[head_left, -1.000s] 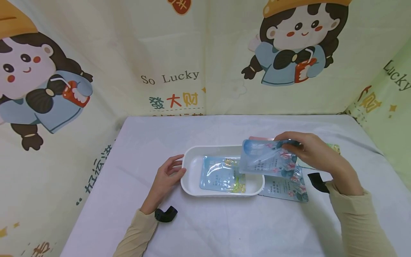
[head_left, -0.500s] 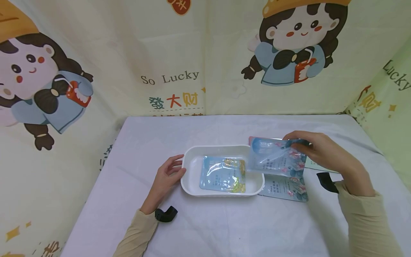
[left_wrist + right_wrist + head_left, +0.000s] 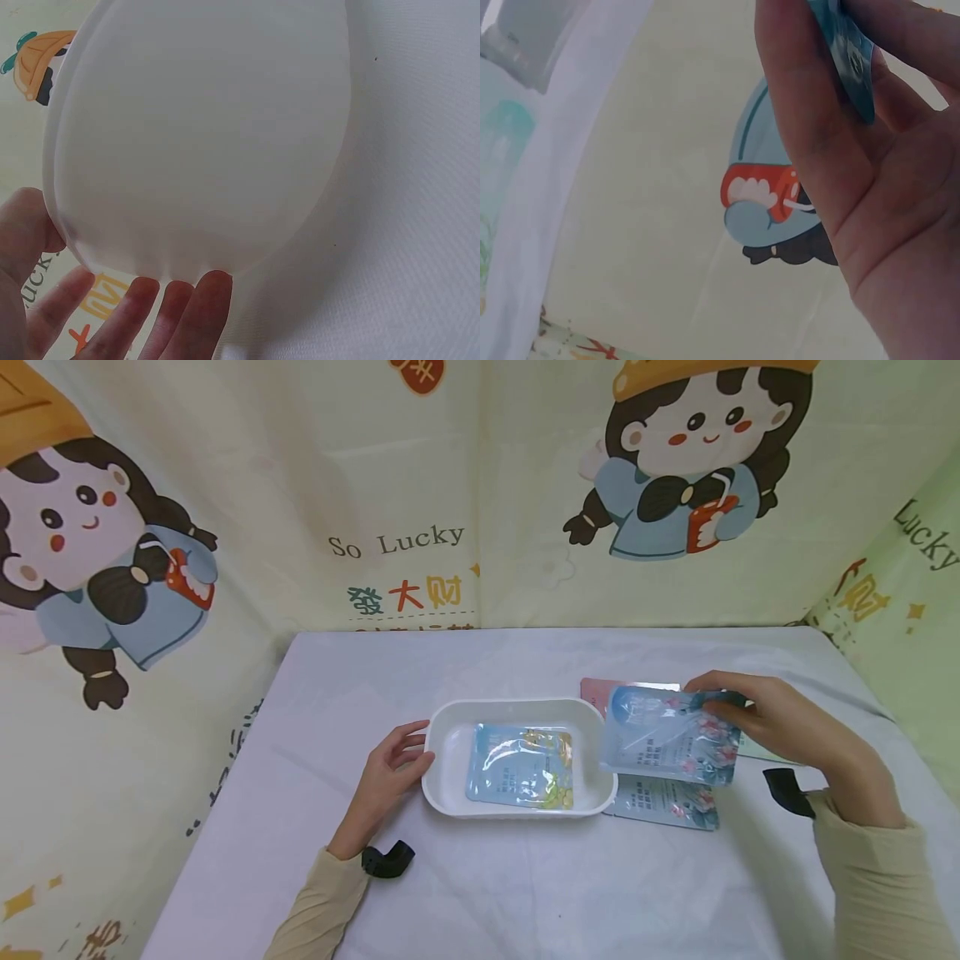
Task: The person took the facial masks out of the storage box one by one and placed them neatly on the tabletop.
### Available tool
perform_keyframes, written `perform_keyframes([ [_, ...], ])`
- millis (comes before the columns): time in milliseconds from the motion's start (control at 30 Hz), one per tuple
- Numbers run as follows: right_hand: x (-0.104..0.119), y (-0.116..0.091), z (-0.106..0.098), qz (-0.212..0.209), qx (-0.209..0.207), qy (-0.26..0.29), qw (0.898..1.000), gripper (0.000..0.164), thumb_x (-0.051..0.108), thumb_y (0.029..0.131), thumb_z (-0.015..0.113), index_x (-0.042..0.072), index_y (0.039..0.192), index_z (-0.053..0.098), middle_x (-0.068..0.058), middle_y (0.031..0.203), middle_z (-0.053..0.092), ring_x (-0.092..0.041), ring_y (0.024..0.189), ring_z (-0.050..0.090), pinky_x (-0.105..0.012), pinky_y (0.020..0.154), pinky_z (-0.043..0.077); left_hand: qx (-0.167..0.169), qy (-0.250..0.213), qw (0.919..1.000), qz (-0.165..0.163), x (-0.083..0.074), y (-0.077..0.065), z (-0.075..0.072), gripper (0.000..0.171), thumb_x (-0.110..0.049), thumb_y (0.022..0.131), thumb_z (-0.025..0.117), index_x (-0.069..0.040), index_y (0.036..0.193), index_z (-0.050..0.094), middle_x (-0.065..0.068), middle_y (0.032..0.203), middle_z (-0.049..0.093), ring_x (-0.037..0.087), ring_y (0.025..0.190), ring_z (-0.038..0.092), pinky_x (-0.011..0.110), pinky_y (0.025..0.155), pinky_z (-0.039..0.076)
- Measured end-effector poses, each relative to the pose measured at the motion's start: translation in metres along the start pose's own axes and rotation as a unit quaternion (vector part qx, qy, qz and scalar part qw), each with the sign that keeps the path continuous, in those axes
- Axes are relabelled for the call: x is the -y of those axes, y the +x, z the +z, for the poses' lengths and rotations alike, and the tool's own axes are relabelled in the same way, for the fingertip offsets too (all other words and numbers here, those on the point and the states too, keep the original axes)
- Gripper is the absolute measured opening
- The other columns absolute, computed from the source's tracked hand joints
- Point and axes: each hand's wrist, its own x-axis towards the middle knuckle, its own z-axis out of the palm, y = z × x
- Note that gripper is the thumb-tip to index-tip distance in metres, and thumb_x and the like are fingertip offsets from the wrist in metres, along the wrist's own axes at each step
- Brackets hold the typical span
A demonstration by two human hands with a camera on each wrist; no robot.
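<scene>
A white oblong tray (image 3: 450,806) stands on the table with one blue and yellow face mask sachet (image 3: 519,768) lying flat in it. At the tray's left end my left hand (image 3: 393,768) rests its fingertips and thumb against the outside. The left wrist view shows those fingers (image 3: 214,307) nearly straight along the wall. My right hand (image 3: 780,714) pinches the top right corner of a blue face mask sachet (image 3: 667,739) with pink flowers, held up over the tray's right end. Only a dark teal corner of it shows between the fingers in the right wrist view.
Under the held sachet, another flowered blue sachet (image 3: 660,806) lies on the white cloth right of the tray. A pink sachet (image 3: 596,691) lies behind, partly covered. Part of a pale green sachet (image 3: 761,752) shows beneath my right wrist. Printed curtains (image 3: 525,593) hang behind the table.
My right hand has moved right with the flowered sachet, away from the tray's middle, uncovering the sachet inside it and more of the pink one. My left hand and the tray have stayed still.
</scene>
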Motion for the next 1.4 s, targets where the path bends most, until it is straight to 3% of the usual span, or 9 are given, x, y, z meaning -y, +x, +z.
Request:
perform_keyframes([
  [367,-0.016,-0.017,-0.004,0.009,-0.009,-0.015,1.000,0.044,-0.008,0.085,0.070,0.016,0.122,0.065,0.000,0.112,0.066,0.002,0.087,0.054,-0.008,0.070,0.045,0.000,-0.002,1.0000,0.000,0.000,-0.001,0.001,0.049,-0.016,0.093,0.071,-0.018,0.138,0.054,0.014,0.132,0.060,0.033,0.117,0.063,0.029,0.087,0.057],
  [767,-0.029,-0.025,-0.005,0.025,-0.015,-0.048,0.998,0.043,-0.010,0.083,0.072,0.012,0.120,0.065,-0.008,0.111,0.068,0.004,0.084,0.053,-0.011,0.066,0.048,0.001,-0.001,1.0000,0.002,0.000,-0.001,0.000,0.049,-0.016,0.093,0.071,-0.018,0.138,0.055,0.015,0.132,0.060,0.034,0.117,0.062,0.029,0.087,0.057],
  [1033,-0.043,-0.034,-0.006,0.026,-0.028,-0.063,0.997,0.043,-0.014,0.081,0.071,0.011,0.116,0.066,-0.011,0.113,0.068,0.014,0.090,0.046,-0.003,0.068,0.041,0.000,-0.001,1.0000,0.005,0.000,-0.001,0.000,0.049,-0.018,0.092,0.072,-0.019,0.138,0.055,0.014,0.131,0.061,0.033,0.116,0.063,0.028,0.086,0.057],
  [1167,-0.050,-0.038,-0.005,0.022,-0.031,-0.073,0.997,0.044,-0.013,0.080,0.072,0.012,0.116,0.067,-0.007,0.111,0.068,0.018,0.092,0.045,-0.003,0.069,0.041,-0.004,0.003,1.0000,-0.003,0.001,-0.001,0.001,0.049,-0.018,0.092,0.073,-0.019,0.138,0.055,0.014,0.132,0.061,0.032,0.116,0.063,0.029,0.086,0.057],
  [1400,-0.064,-0.047,-0.001,0.012,-0.042,-0.081,0.996,0.044,-0.014,0.077,0.074,0.013,0.111,0.068,0.013,0.107,0.062,0.016,0.090,0.047,-0.001,0.070,0.040,-0.004,0.005,1.0000,-0.007,0.003,-0.001,0.000,0.049,-0.018,0.092,0.072,-0.019,0.138,0.055,0.013,0.132,0.060,0.032,0.116,0.063,0.031,0.087,0.057],
])
